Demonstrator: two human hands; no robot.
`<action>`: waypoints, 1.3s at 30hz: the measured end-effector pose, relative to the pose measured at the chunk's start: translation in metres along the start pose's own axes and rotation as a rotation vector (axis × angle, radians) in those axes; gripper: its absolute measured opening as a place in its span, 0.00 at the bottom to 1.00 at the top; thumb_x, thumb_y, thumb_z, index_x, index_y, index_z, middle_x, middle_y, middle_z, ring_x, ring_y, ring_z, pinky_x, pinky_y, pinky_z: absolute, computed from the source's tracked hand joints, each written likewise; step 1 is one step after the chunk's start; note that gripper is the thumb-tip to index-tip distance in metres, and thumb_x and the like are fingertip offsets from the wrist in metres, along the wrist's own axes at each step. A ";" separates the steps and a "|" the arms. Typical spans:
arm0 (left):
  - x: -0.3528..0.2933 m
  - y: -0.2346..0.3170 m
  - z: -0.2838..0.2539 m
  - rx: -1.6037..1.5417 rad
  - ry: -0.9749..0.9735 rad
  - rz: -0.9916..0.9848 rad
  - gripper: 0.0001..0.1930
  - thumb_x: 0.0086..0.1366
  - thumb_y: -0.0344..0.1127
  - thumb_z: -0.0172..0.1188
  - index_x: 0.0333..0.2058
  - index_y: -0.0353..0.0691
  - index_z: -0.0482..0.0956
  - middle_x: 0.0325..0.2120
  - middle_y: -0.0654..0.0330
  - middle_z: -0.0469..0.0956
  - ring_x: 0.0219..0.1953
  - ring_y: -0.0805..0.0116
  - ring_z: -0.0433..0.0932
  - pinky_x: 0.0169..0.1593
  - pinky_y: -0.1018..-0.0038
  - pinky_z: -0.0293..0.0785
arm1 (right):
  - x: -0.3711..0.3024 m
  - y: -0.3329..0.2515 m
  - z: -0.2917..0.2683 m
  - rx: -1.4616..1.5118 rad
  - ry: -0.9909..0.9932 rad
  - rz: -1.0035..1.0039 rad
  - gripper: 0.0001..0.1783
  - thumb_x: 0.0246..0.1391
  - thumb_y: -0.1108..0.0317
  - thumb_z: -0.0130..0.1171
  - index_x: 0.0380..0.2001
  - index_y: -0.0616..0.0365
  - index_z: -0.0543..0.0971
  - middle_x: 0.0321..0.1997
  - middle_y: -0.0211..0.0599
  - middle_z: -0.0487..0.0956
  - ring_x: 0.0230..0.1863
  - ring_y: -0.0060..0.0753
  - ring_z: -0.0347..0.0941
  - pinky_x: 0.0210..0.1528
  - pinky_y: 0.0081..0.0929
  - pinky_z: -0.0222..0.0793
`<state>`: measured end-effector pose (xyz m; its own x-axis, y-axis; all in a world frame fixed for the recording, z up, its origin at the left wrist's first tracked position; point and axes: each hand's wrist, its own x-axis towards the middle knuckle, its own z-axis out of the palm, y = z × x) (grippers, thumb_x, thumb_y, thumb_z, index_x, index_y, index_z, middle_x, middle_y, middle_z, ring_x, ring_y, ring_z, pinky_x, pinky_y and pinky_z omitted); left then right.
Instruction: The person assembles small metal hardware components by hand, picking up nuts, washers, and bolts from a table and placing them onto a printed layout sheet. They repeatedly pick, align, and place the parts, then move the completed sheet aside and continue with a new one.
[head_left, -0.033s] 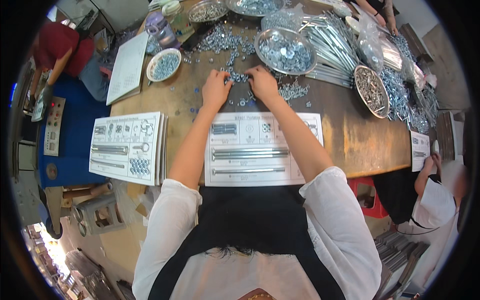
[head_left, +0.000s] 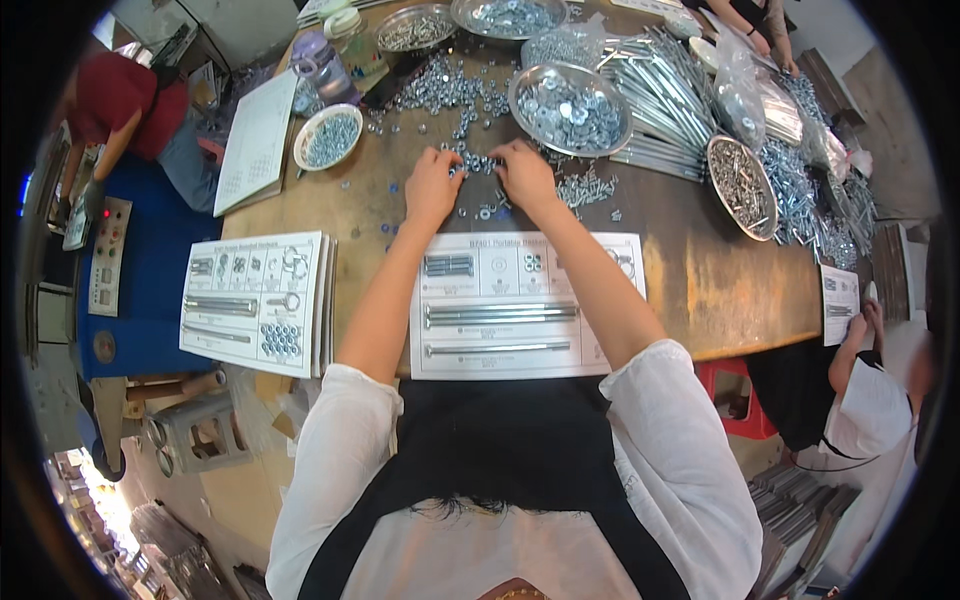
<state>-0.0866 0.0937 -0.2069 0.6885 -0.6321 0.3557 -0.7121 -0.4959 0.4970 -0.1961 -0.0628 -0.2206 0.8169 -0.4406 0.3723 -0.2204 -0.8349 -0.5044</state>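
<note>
My left hand [head_left: 434, 187] and my right hand [head_left: 524, 176] rest on the worktable on either side of a small cluster of metal nuts [head_left: 476, 162]. The fingers of both hands are curled in, with fingertips against the nuts from left and right. Beyond them lies a loose heap of nuts [head_left: 455, 88]. Small screws [head_left: 585, 188] are scattered just right of my right hand. A few washers [head_left: 486, 213] lie between my wrists. Under my forearms is a printed sheet [head_left: 500, 366] with pictures of bolts, rods and nuts.
A metal bowl [head_left: 625, 125] of washers stands beyond my right hand, near long metal rods [head_left: 655, 95]. An oval bowl [head_left: 712, 185] of fasteners is at right, a white bowl [head_left: 357, 150] at left. Stacked printed sheets [head_left: 215, 345] lie left. Co-workers are at left, far right and right.
The whole view has shifted slightly, so the table sits a little lower in it. My hands stay around the nuts, with fingers drawn slightly differently.
</note>
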 end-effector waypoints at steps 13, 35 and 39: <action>-0.037 -0.005 -0.030 -0.218 -0.116 -0.167 0.12 0.60 0.36 0.68 0.40 0.40 0.79 0.36 0.56 0.77 0.39 0.55 0.79 0.42 0.61 0.75 | -0.030 -0.023 -0.024 0.118 -0.155 0.076 0.10 0.51 0.68 0.68 0.38 0.53 0.83 0.39 0.38 0.77 0.44 0.46 0.78 0.45 0.41 0.75; -0.035 -0.016 -0.055 -0.339 -0.424 -0.327 0.12 0.60 0.37 0.70 0.34 0.32 0.84 0.22 0.55 0.83 0.25 0.64 0.82 0.33 0.68 0.76 | -0.040 -0.018 -0.020 0.258 -0.114 0.090 0.09 0.49 0.71 0.67 0.37 0.55 0.84 0.39 0.39 0.77 0.42 0.48 0.78 0.45 0.41 0.74; -0.034 -0.010 -0.055 -0.205 -0.317 -0.387 0.13 0.59 0.39 0.71 0.34 0.35 0.85 0.26 0.56 0.82 0.30 0.61 0.82 0.36 0.66 0.76 | -0.040 -0.020 -0.021 0.270 -0.118 0.110 0.09 0.49 0.71 0.67 0.36 0.56 0.84 0.38 0.39 0.77 0.42 0.48 0.77 0.45 0.41 0.74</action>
<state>-0.0956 0.1533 -0.1803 0.7975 -0.5904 -0.1243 -0.3514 -0.6219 0.6998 -0.2353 -0.0356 -0.2088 0.8557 -0.4688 0.2189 -0.1745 -0.6597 -0.7310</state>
